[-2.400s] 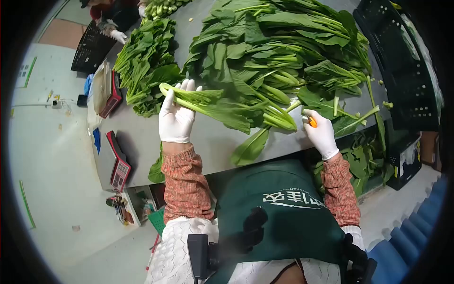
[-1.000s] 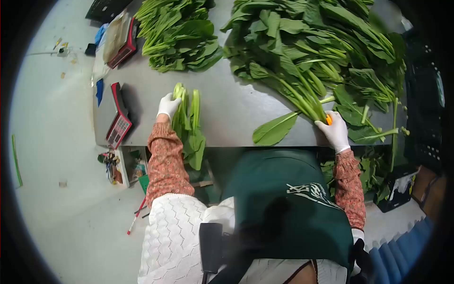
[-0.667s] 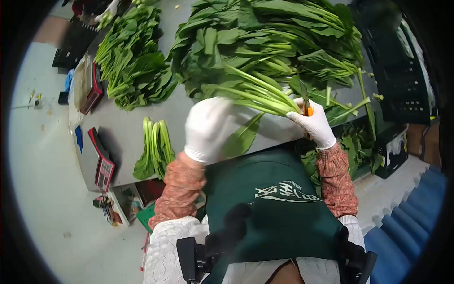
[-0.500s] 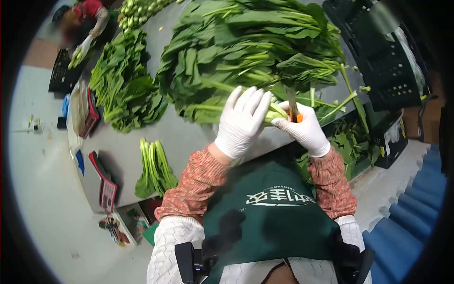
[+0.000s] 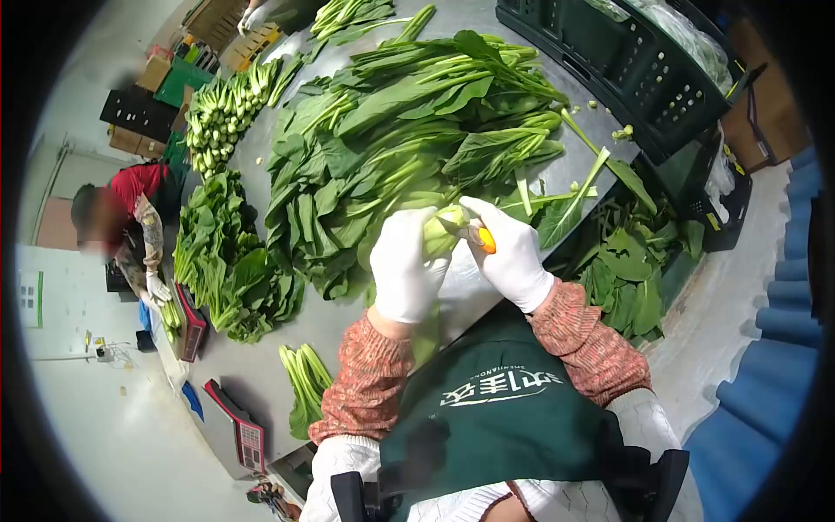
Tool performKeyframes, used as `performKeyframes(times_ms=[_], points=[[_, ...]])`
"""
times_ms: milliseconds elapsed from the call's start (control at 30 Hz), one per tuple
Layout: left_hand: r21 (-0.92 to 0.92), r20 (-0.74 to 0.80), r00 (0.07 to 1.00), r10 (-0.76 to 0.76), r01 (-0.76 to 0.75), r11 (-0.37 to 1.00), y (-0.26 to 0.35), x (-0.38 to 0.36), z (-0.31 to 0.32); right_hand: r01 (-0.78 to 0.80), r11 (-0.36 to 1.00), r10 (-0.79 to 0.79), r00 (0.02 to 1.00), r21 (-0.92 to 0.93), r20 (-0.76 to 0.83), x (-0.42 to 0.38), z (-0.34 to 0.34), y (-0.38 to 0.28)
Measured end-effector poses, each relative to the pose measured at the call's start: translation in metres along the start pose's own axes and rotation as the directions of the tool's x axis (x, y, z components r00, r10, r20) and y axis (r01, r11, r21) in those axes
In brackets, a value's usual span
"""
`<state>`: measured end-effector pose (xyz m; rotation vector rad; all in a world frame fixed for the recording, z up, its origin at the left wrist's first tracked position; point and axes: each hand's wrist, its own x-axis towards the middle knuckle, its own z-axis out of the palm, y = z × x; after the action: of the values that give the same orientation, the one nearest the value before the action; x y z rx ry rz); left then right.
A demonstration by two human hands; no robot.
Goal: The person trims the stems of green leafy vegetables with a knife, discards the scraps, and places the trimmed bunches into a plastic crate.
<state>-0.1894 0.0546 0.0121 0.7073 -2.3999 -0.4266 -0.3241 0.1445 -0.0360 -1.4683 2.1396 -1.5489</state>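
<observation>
Two white-gloved hands meet above the near edge of the grey metal bench (image 5: 487, 17), both closed on one bunch of pale-stemmed leafy greens (image 5: 444, 228). The left hand (image 5: 404, 274) is wrapped around the stalks from the near side, fingers curled shut on them. The right hand (image 5: 513, 257) is pinched around a small orange-handled knife (image 5: 484, 240), which sits against the root end of the bunch; the blade itself cannot be made out.

Position: the bunch lies between the two hands, touching both, just in front of the large heap of loose green leafy vegetables (image 5: 391, 148) that covers the middle of the bench.

Risks, as judged:
- Left fingertips lie very near the knife. A slip of the blade on the wet stem could reach the glove.
- The grip is on the stalks only; leaves hanging free could tear or drop off the bench edge.
- Trimmed leaves (image 5: 626, 278) already hang past the bench edge right of the heap; more falling there could be lost.

Other items: a small trimmed bundle of green stalks (image 5: 304, 387) lies left of the heap near the bench edge, a red-and-grey weighing scale (image 5: 239, 431) beside it. A black plastic crate (image 5: 626, 70) stands right of the heap. Another person in a red top (image 5: 130, 217) works at the far left of the heap.
</observation>
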Motion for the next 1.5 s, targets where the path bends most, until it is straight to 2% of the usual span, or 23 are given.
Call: performKeyframes(times_ms=[33, 67, 100, 167, 233, 267, 367, 433, 467, 500, 567, 667, 800, 900, 933, 1033, 1067, 1133, 1200, 1300, 1333, 1433, 1500], points=[[-0.025, -0.008, 1.000, -0.009, 0.009, 1.000, -0.001, 0.000, 0.004, -0.022, 1.000, 0.022, 1.000, -0.012, -0.005, 0.001, 0.004, 0.007], [-0.091, -0.011, 1.000, 0.002, -0.003, 0.996, -0.007, -0.001, 0.008, -0.250, 0.964, 0.260, 0.957, -0.086, 0.127, 0.004, 0.007, 0.023], [-0.055, -0.044, 0.999, 0.029, -0.031, 0.998, -0.007, 0.001, 0.007, -0.511, 0.857, 0.490, 0.849, 0.072, 0.195, 0.001, 0.027, 0.068], [0.019, -0.105, 0.991, 0.087, -0.086, 0.996, -0.009, 0.007, 0.005, -0.472, 0.881, 0.468, 0.872, -0.002, 0.142, -0.012, 0.024, 0.108], [0.070, -0.024, 0.999, -0.024, 0.025, 0.997, -0.016, 0.012, 0.001, -0.387, 0.922, 0.380, 0.913, 0.021, 0.149, -0.008, 0.010, 0.096], [0.068, -0.013, 1.000, -0.016, 0.017, 0.998, -0.021, 0.011, 0.001, -0.503, 0.856, 0.463, 0.848, 0.119, 0.258, 0.007, -0.009, 0.060], [0.079, 0.031, 0.999, -0.020, 0.017, 0.997, -0.020, 0.018, 0.008, -0.519, 0.656, 0.342, 0.851, 0.547, 0.398, 0.021, -0.013, 0.032], [0.081, 0.062, 0.998, -0.020, 0.015, 0.997, -0.016, 0.020, 0.014, -0.238, 0.782, 0.092, 0.958, 0.576, 0.271, 0.026, -0.010, 0.013], [0.075, 0.070, 0.998, -0.008, 0.002, 0.997, -0.014, 0.021, 0.018, -0.285, 0.863, 0.139, 0.928, 0.418, 0.345, 0.031, -0.018, 0.002], [0.070, 0.078, 0.997, 0.004, -0.009, 0.997, -0.014, 0.021, 0.021, -0.226, 0.913, 0.128, 0.949, 0.339, 0.289, 0.032, -0.012, 0.003], [0.027, 0.099, 0.995, 0.035, -0.038, 0.999, -0.023, 0.023, 0.023, -0.327, 0.814, 0.167, 0.923, 0.480, 0.346, 0.033, -0.013, 0.000], [0.016, 0.225, 0.974, -0.037, 0.034, 0.999, -0.030, 0.029, 0.011, -0.339, 0.842, 0.181, 0.910, 0.420, 0.373, 0.025, -0.009, 0.014], [-0.276, 0.502, 0.859, -0.096, 0.264, 0.924, -0.042, 0.040, -0.008, -0.531, 0.725, 0.325, 0.826, 0.439, 0.461, 0.035, -0.026, 0.008], [-0.537, 0.618, 0.782, -0.082, 0.495, 0.683, -0.048, 0.040, -0.007, -0.649, 0.505, 0.391, 0.760, 0.569, 0.519, 0.042, -0.027, 0.009], [-0.528, 0.706, 0.698, -0.118, 0.631, 0.569, -0.042, 0.043, -0.013, -0.636, 0.529, 0.335, 0.765, 0.562, 0.550, 0.045, -0.028, 0.006], [-0.512, 0.834, 0.552, 0.014, 0.762, 0.396, -0.043, 0.043, -0.013, -0.587, 0.541, 0.080, 0.749, 0.603, 0.658, 0.053, -0.036, -0.007], [-0.450, 0.881, 0.469, 0.066, 0.786, 0.424, -0.049, 0.041, -0.009, -0.584, 0.548, 0.050, 0.738, 0.599, 0.673, 0.052, -0.030, -0.005], [-0.520, 0.848, 0.515, 0.123, 0.768, 0.373, -0.040, 0.043, -0.015, -0.612, 0.566, 0.014, 0.677, 0.552, 0.736, 0.056, -0.031, -0.009], [-0.577, 0.813, 0.563, 0.150, 0.742, 0.342, -0.037, 0.043, -0.016, -0.538, 0.648, 0.020, 0.719, 0.538, 0.695, 0.055, -0.027, -0.001], [-0.526, 0.830, 0.557, 0.023, 0.767, 0.368, -0.047, 0.034, -0.009, -0.421, 0.781, 0.055, 0.782, 0.462, 0.620, 0.052, -0.021, 0.008], [-0.571, 0.794, 0.608, 0.016, 0.735, 0.365, -0.047, 0.030, -0.004, -0.387, 0.815, 0.065, 0.800, 0.431, 0.596, 0.050, -0.021, 0.009], [-0.502, 0.769, 0.630, -0.109, 0.700, 0.507, -0.045, 0.028, -0.005, -0.252, 0.932, 0.068, 0.829, 0.262, 0.555, 0.050, -0.025, 0.006], [-0.432, 0.625, 0.752, -0.211, 0.558, 0.708, -0.053, 0.019, 0.006, -0.142, 0.983, 0.059, 0.840, 0.114, 0.539, 0.052, -0.029, 0.003]])
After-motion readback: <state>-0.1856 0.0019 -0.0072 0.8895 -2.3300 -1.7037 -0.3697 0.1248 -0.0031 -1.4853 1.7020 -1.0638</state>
